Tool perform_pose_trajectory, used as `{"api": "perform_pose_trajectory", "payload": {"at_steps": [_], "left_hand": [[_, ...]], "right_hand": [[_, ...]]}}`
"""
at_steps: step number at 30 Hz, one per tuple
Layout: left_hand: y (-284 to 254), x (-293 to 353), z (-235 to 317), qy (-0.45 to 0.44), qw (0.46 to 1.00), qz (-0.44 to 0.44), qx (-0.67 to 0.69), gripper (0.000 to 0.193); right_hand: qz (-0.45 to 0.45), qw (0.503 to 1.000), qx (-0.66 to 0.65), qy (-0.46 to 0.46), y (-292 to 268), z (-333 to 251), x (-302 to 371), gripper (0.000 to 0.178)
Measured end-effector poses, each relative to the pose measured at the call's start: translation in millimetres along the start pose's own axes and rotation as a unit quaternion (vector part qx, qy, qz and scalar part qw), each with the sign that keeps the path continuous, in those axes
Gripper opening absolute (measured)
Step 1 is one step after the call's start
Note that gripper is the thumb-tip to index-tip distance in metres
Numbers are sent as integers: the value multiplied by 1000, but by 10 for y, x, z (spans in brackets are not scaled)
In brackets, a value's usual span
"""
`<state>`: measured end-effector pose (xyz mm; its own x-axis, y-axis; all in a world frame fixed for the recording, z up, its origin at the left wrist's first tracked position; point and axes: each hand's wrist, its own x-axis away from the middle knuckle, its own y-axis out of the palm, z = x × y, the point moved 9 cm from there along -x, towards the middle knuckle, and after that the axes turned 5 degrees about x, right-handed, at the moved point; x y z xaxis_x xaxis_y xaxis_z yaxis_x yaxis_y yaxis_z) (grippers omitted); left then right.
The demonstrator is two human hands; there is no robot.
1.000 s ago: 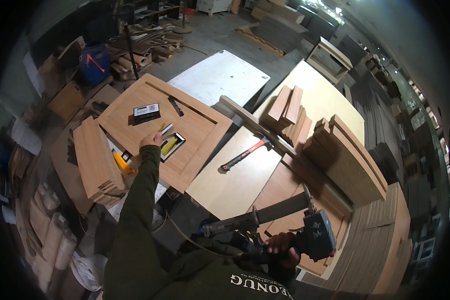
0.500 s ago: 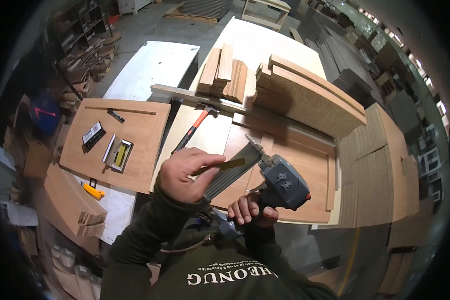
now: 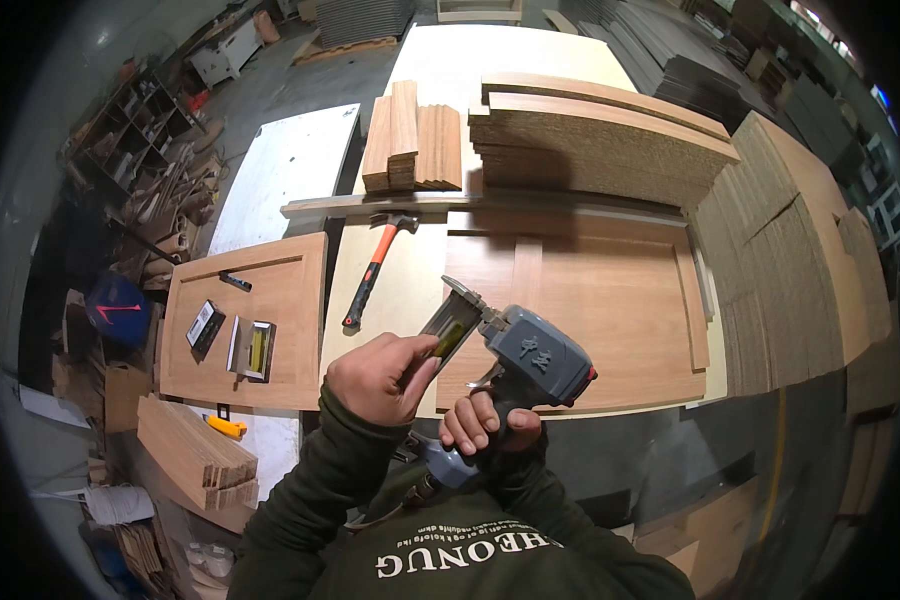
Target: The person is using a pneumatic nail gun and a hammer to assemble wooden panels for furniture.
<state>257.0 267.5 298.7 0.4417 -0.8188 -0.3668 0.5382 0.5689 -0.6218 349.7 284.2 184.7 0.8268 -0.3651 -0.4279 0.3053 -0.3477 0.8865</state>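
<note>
A grey pneumatic nail gun [image 3: 548,352] is held up over the bench, its handle wrapped by the fingers of my right hand [image 3: 485,424]. Between the thumb and fingers of my left hand [image 3: 382,380] is a thin brass-coloured nail strip [image 3: 452,338], lying along the gun's long magazine [image 3: 467,306]. How far it sits inside the magazine I cannot tell. Beneath the gun lies a framed wooden panel [image 3: 610,310]. A hammer [image 3: 377,270] with an orange and black handle rests left of that panel.
Wooden strips [image 3: 410,140] and a long stack of boards [image 3: 600,140] stand behind a wooden rail [image 3: 370,205]. On the left panel [image 3: 190,375] sit an open box of nail strips [image 3: 260,350], a small dark box [image 3: 205,328] and a black marker-like item [image 3: 235,281]. A yellow cutter [image 3: 226,427] lies nearer.
My left hand has brought the nail strip from above the magazine down onto it. The gun is turned more upright, and the whole view has swung slightly.
</note>
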Motion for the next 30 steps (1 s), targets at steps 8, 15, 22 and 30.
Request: {"api": "perform_pose_trajectory", "payload": {"at_steps": [8,15,22,30], "left_hand": [[61,19,183,82,986,-47,-138,28],[-790,354,-88,-57,997,-55,-5,36],[-845,1387,-910,-173,917,89,350,59],[-599,1296,-867,-178,898,39,401,74]], "right_hand": [[-13,1000,-20,-14,-18,26,15,23],[25,996,-28,-84,-142,-322,81,23],[69,992,-59,-87,-177,-321,-30,24],[37,996,-70,-28,-37,-140,-124,23]]}}
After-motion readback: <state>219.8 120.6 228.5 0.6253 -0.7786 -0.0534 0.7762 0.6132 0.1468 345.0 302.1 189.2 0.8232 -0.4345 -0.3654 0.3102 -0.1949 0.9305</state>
